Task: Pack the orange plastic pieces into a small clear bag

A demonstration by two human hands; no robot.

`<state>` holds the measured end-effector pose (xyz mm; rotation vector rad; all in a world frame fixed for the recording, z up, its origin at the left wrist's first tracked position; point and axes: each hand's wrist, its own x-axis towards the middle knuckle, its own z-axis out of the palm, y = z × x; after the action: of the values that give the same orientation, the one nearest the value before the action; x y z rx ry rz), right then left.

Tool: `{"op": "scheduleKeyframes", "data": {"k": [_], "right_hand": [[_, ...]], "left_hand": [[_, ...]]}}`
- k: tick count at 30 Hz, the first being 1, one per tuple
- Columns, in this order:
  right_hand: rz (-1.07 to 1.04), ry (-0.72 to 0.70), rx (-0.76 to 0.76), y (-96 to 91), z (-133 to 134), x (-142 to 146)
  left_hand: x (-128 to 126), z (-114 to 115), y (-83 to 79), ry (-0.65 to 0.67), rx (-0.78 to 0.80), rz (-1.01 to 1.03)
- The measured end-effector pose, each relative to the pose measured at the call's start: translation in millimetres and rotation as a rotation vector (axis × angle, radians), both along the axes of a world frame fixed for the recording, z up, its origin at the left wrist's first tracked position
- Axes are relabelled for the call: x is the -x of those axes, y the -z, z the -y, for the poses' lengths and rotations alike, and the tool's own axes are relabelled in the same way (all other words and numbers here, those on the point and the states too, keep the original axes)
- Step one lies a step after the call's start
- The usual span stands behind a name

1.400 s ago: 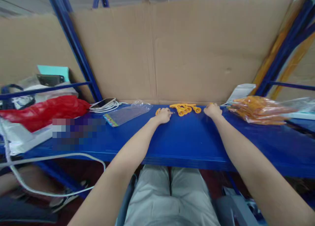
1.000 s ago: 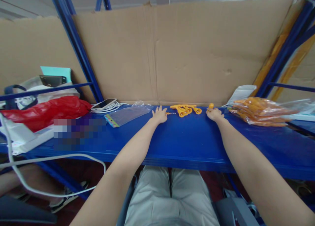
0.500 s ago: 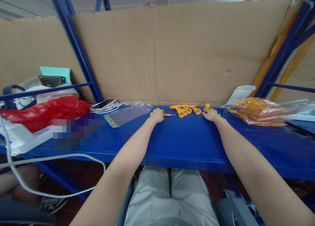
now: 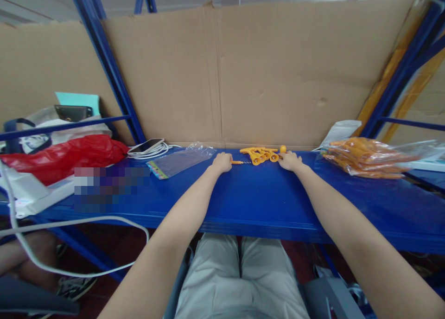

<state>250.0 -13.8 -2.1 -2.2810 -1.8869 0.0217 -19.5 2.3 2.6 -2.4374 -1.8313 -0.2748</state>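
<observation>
My left hand (image 4: 221,162) is closed at the back middle of the table, around one end of a thin orange spiral piece (image 4: 237,162). A small metal spring (image 4: 247,162) extends from its right end. To the right lie several orange trumpet-shaped plastic pieces (image 4: 256,160), their flared ends facing me. My right hand (image 4: 291,161) is against the right side of that group, fingers curled in. An orange round knob (image 4: 282,149) stands up just beyond its fingertips. What lies under the right fingers is mostly hidden.
A clear plastic bag (image 4: 181,161) lies to the left, beside a phone (image 4: 149,145) and coiled white cable. A red bag (image 4: 69,156) is farther left. Bagged orange pieces (image 4: 365,159) sit at the right. Cardboard (image 4: 278,73) stands behind the blue table (image 4: 257,198).
My right hand has moved left, and the orange knob with it. The rightmost trumpet-shaped piece has shifted left against the others. My left hand has stayed in place.
</observation>
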Motion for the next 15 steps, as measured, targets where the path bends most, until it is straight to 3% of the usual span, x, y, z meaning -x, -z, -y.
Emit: {"op": "scheduleKeyframes", "data": {"k": [5,15], "right_hand": [[0.002,-0.026,-0.031,-0.9,2.7,5.6],[0.008,-0.035,-0.022,-4.8,7.7,12.0]], "left_hand": [[-1.8,1.0,0.4,0.057,-0.017,-0.006],[-1.4,5.6,-5.3,0.026,0.027,-0.028]]}}
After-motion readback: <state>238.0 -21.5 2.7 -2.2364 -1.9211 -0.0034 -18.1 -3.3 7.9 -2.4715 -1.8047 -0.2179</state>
